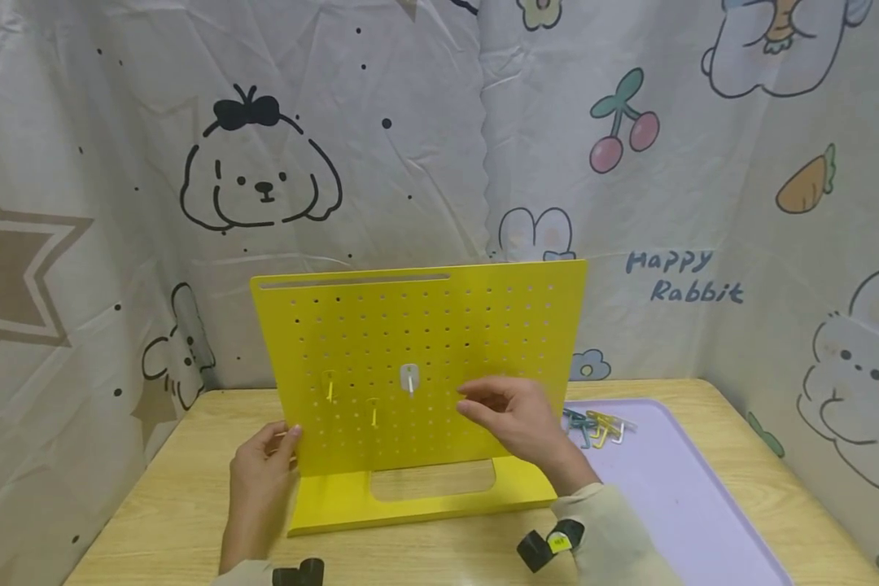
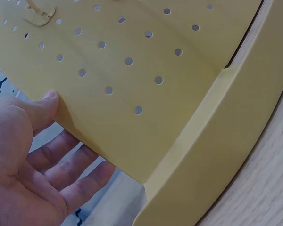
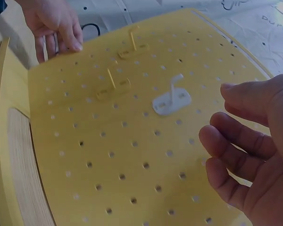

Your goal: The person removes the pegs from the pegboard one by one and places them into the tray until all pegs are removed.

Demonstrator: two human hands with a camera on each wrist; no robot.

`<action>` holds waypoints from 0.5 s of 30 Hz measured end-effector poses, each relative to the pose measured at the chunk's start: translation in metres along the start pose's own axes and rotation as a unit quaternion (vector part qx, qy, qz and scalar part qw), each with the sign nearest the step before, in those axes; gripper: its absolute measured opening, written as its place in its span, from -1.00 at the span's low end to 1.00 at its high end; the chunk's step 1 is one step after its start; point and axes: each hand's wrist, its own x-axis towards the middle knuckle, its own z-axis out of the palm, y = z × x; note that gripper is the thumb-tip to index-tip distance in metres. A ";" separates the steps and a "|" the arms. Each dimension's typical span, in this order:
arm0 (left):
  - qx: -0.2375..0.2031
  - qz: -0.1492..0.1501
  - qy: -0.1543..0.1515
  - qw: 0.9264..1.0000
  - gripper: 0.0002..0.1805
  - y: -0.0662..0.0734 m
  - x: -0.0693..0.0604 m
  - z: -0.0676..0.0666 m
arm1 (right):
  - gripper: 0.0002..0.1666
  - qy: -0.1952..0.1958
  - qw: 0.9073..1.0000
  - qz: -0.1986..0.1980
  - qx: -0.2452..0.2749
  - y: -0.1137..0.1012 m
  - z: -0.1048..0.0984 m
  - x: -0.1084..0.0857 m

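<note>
A yellow pegboard stands upright on its base, two yellow hooks and one white hook mounted on it. My left hand holds the board's left edge, thumb on the front face and fingers behind. In front of the board's right half, my right hand hangs with bent, relaxed fingers and nothing between them. The right wrist view shows that hand beside the white hook, apart from it.
A lilac tray lies on the wooden table to the right, with several green, yellow and white hooks near its back left corner. A printed cloth hangs behind and at both sides.
</note>
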 end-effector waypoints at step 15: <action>-0.004 -0.004 0.000 1.000 -0.50 0.000 0.001 0.000 | -0.75 -0.023 0.999 -0.026 0.005 -0.009 0.040 0.026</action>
